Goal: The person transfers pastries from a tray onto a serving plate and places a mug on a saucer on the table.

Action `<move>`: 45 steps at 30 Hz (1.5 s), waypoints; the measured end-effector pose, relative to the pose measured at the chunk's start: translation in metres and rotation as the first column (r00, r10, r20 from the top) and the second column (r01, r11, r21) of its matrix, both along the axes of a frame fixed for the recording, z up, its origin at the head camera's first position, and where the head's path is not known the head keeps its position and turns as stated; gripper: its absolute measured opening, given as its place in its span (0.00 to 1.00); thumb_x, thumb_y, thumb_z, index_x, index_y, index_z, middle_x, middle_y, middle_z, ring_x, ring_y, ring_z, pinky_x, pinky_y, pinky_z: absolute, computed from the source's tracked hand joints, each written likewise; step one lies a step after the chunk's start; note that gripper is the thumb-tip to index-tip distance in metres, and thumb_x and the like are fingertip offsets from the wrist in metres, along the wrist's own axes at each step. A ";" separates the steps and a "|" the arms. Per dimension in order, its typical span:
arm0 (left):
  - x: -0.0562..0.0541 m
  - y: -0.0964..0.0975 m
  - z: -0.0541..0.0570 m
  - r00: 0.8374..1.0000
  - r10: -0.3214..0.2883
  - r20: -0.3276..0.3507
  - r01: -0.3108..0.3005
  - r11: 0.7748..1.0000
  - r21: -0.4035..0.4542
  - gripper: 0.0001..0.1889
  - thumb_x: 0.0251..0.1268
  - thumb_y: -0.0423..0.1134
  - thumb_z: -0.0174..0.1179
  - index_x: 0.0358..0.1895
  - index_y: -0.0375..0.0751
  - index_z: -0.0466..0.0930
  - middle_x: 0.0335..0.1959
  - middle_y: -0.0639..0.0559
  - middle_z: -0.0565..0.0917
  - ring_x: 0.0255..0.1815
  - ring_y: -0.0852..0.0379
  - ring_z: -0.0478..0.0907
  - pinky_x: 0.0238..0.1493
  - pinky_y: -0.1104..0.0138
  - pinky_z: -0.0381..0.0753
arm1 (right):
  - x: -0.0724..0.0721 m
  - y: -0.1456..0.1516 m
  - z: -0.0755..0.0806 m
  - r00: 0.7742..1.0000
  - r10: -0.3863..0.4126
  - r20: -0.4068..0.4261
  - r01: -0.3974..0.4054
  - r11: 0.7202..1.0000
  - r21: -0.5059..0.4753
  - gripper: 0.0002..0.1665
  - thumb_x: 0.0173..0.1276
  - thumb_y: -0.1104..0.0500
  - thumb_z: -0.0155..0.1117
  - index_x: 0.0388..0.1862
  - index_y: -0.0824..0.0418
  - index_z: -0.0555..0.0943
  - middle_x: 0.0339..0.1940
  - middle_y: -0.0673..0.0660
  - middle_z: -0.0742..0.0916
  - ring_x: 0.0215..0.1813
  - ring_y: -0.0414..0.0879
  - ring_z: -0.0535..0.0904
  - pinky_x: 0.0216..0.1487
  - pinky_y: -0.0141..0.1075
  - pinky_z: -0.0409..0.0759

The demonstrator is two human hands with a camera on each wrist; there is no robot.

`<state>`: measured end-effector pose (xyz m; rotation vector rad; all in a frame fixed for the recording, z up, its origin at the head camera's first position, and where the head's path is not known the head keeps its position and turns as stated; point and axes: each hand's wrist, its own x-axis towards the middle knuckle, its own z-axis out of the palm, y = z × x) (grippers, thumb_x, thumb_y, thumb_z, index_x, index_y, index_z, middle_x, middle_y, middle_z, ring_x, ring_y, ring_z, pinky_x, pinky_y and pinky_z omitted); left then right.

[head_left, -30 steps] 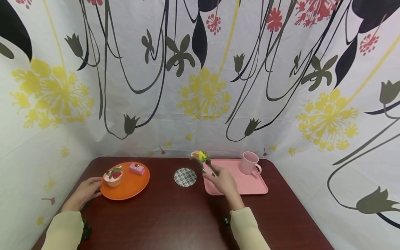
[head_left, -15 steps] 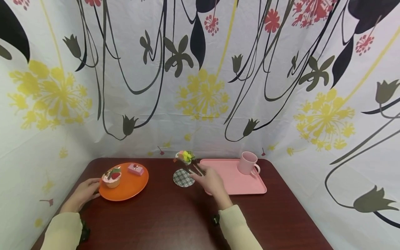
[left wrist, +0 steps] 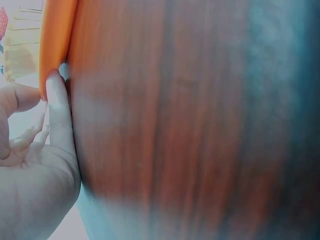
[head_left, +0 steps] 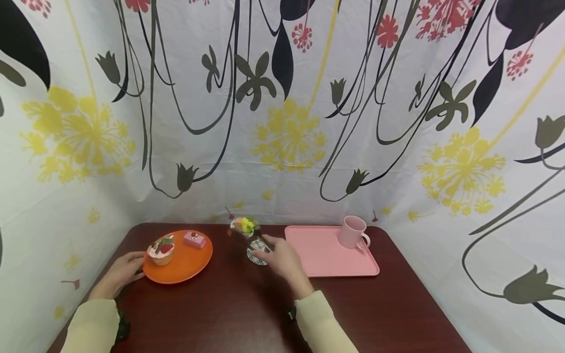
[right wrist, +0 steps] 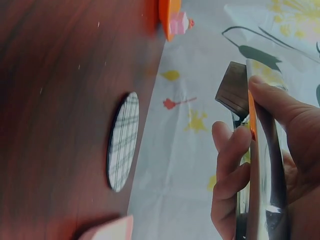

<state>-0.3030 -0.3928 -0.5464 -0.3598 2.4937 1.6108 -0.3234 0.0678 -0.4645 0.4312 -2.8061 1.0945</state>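
Observation:
My left hand (head_left: 123, 272) holds the rim of an orange plate (head_left: 187, 267); in the left wrist view the thumb lies over the rim and the fingers (left wrist: 59, 110) under it. On the plate sit a cupcake (head_left: 161, 252) with a strawberry on top and a small pink cake (head_left: 194, 239). My right hand (head_left: 282, 260) grips metal tongs (right wrist: 265, 180). Between the tongs' far ends is a small cake (head_left: 243, 225) with yellow, pink and green topping, held in the air above the table's back edge. In the right wrist view the tongs and fingers hide nearly all of this cake.
A round checked coaster (right wrist: 124, 145) lies below the tongs, partly covered in the head view. A pink tray (head_left: 326, 257) at the right carries a pink mug (head_left: 351, 232). Flowered cloth (head_left: 212, 147) hangs behind the dark wooden table (head_left: 212, 314).
My right hand has moved left from over the pink tray to over the coaster, carrying the cake in the tongs. The left hand stays on the plate's rim.

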 end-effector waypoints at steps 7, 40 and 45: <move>0.000 0.001 -0.001 1.000 0.021 0.001 -0.021 1.000 -0.005 0.42 0.89 0.55 0.44 0.82 0.19 0.48 0.80 0.18 0.58 0.79 0.27 0.65 0.59 0.59 0.92 | 0.002 -0.017 -0.008 0.997 0.002 0.079 -0.003 1.000 0.012 0.43 0.65 0.28 0.75 0.75 0.42 0.82 0.55 0.53 0.93 0.43 0.43 0.84 0.41 0.44 0.83; -0.001 0.000 0.005 1.000 0.011 0.012 -0.011 1.000 -0.004 0.41 0.89 0.53 0.44 0.83 0.20 0.48 0.81 0.19 0.58 0.77 0.29 0.70 0.60 0.60 0.91 | 0.012 -0.091 -0.032 0.990 0.124 0.072 -0.132 0.983 0.128 0.39 0.65 0.32 0.77 0.72 0.42 0.84 0.60 0.45 0.92 0.44 0.39 0.84 0.38 0.37 0.79; -0.001 0.001 0.004 0.999 0.030 0.010 -0.030 0.999 -0.010 0.38 0.88 0.51 0.46 0.82 0.20 0.51 0.79 0.19 0.62 0.71 0.33 0.76 0.56 0.63 0.92 | 0.011 -0.098 -0.037 0.987 0.139 0.084 -0.149 0.980 0.132 0.37 0.64 0.31 0.78 0.70 0.38 0.85 0.48 0.43 0.93 0.36 0.38 0.80 0.32 0.37 0.76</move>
